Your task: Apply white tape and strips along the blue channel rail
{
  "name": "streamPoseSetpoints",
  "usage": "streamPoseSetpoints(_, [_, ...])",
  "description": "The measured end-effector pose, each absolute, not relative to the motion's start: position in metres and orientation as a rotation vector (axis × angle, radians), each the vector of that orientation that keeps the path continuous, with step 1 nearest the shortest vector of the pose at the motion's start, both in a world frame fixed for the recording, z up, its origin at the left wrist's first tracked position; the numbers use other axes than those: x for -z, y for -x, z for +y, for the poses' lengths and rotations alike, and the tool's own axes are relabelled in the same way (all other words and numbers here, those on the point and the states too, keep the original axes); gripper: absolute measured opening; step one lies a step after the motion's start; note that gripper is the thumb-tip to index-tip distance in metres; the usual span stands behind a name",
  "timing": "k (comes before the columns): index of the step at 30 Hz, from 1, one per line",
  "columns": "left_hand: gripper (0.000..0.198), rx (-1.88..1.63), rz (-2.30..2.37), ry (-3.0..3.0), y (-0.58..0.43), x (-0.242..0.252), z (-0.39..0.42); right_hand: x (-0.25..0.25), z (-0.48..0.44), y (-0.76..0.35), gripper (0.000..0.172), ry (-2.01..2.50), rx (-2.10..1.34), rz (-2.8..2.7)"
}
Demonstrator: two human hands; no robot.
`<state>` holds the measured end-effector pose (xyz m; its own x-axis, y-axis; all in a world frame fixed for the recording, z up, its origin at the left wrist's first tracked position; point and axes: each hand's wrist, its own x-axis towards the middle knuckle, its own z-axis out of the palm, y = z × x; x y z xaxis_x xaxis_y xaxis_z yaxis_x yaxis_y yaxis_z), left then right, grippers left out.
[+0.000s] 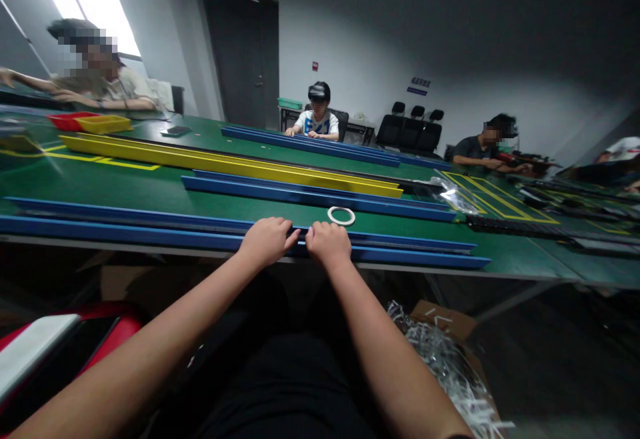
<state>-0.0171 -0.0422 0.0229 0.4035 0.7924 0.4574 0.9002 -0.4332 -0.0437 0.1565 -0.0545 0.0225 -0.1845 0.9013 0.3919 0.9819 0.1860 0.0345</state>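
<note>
A long blue channel rail [410, 251] lies along the near edge of the green table, with raised walls on both sides. My left hand [269, 240] is closed over it near its middle, fingers bent down onto the channel. Close beside it, thumb side inward, my right hand [330, 242] is curled over the same rail. A narrow gap separates the two hands. Both sets of fingertips are partly hidden, so anything small between them does not show. Just beyond my right hand a white ring, like a roll of tape [341, 216], lies flat on the table.
Behind are another blue rail [320, 195] and a yellow rail [225, 162], with further blue rails [310, 147] at the far side. Red [73, 121] and yellow trays [105, 123] stand left. A box of shredded strips [450, 372] is below right. Several people sit around the table.
</note>
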Motion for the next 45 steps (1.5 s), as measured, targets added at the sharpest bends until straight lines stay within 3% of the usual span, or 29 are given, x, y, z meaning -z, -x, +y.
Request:
streamPoseSetpoints(22, [0.037,0.595,-1.564,2.225,0.005,-0.011,-0.034,-0.024,-0.044,-0.166,0.035,1.732,0.358,-2.231])
streamPoseSetpoints(35, [0.042,0.814,-1.525,2.482,-0.176,-0.014,-0.043,-0.03,-0.06,-0.346,0.036,1.926,0.417,-2.251])
streamPoseSetpoints(41, [0.043,0.796,-1.394,2.561,-0.173,-0.013,-0.049,-0.028,-0.061,-0.352,0.034,1.953,0.421,-2.168])
streamPoseSetpoints(45, [0.04,0.787,-1.3,2.688,-0.149,-0.021,-0.052,-0.031,-0.059,-0.339,0.041,2.155,0.349,-1.975])
